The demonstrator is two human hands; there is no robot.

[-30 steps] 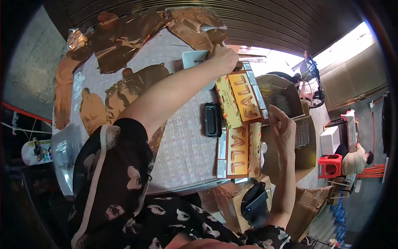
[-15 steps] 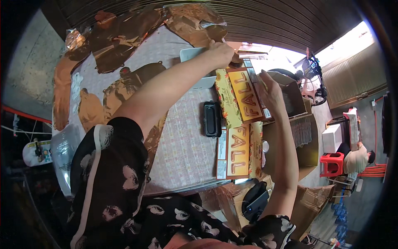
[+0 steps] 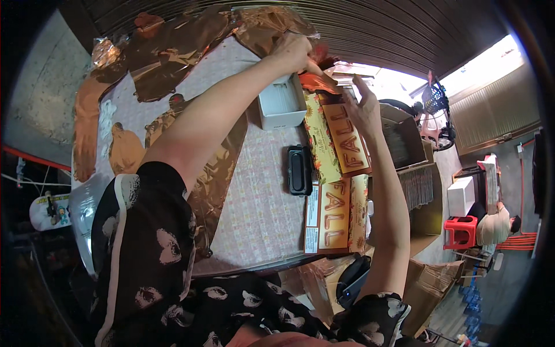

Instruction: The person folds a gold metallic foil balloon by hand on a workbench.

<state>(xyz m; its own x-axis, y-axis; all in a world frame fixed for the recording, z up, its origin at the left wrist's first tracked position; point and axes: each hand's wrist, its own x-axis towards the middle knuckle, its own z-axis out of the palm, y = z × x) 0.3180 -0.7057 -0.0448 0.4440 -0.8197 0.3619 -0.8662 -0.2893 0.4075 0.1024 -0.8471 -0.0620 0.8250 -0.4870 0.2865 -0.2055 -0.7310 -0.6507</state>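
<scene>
At the far side of the table, my left hand [image 3: 292, 52] is closed at the edge of a shiny orange foil piece [image 3: 319, 84], its fingertips partly blurred. Near the foil's right end my right hand [image 3: 365, 110] is raised with fingers apart, holding nothing I can see. Below the hands lie two flat printed packages, a yellow-orange upper one [image 3: 346, 139] and a lower one [image 3: 333, 214], both showing balloon-style letters and leaf borders. Beside my left wrist stands an open white box [image 3: 283, 118] with thin pale contents. A small black tray [image 3: 299, 170] sits left of the packages.
Copper foil balloons [image 3: 179, 49] lie along the table's far and left edges. Open cardboard boxes [image 3: 417, 188] with packed flat items stand to the right. Farther right, a person [image 3: 495, 224] is near a red stool [image 3: 461, 232]. A dark phone-like device [image 3: 351, 287] stands by the table's front.
My left hand has moved left and farther away, uncovering more of the white box. Orange foil now shows between the hands. My right hand has let go of the upper package and shifted up-left.
</scene>
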